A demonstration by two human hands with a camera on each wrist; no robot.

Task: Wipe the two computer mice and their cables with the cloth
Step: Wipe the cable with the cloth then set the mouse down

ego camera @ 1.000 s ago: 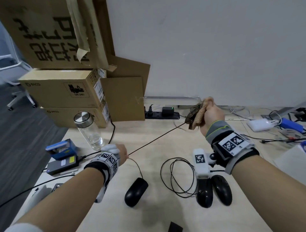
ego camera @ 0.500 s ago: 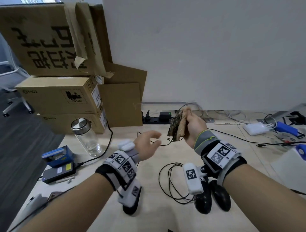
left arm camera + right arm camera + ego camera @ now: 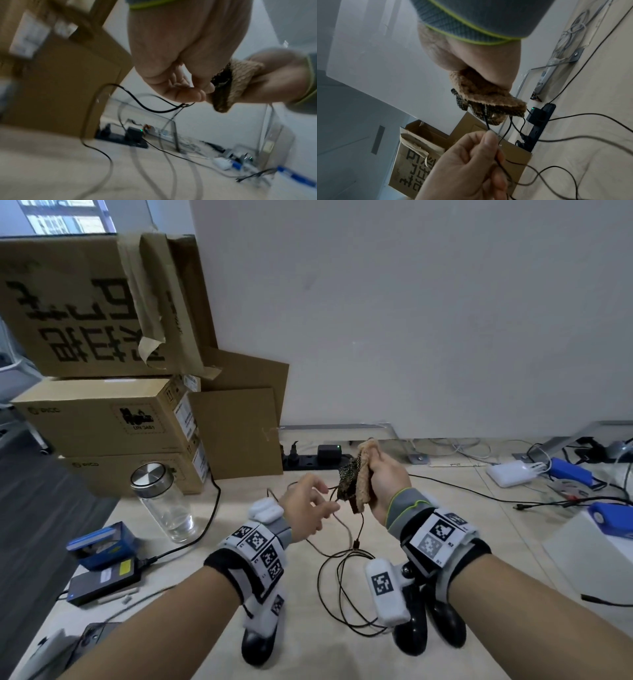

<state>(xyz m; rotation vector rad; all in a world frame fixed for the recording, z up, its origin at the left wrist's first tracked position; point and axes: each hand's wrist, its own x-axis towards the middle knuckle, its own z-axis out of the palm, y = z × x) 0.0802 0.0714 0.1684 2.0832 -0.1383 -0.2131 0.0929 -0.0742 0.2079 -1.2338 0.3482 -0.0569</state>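
My right hand point(image 3: 387, 484) grips a bunched tan and dark cloth point(image 3: 356, 484) above the table, with a thin black mouse cable point(image 3: 361, 525) running through it. My left hand point(image 3: 315, 501) pinches that cable just left of the cloth; the right wrist view shows the left hand point(image 3: 479, 162) with fingers and thumb closed on the cable point(image 3: 486, 121) below the cloth point(image 3: 488, 102). The cable hangs slack into loops point(image 3: 329, 587) on the table. One black mouse point(image 3: 257, 645) lies under my left wrist. Two more black mice point(image 3: 448, 628) lie side by side under my right wrist.
Stacked cardboard boxes point(image 3: 102, 412) fill the back left, with a glass jar point(image 3: 164, 501) in front of them. A black power strip point(image 3: 308, 460) runs along the wall. A black adapter point(image 3: 102, 580) and blue box point(image 3: 99, 542) sit at left; chargers and wires point(image 3: 510, 474) at right.
My left hand rose from the table at the left and took hold of the cable beside the cloth. The cable, taut before, now hangs slack. The right hand drew nearer.
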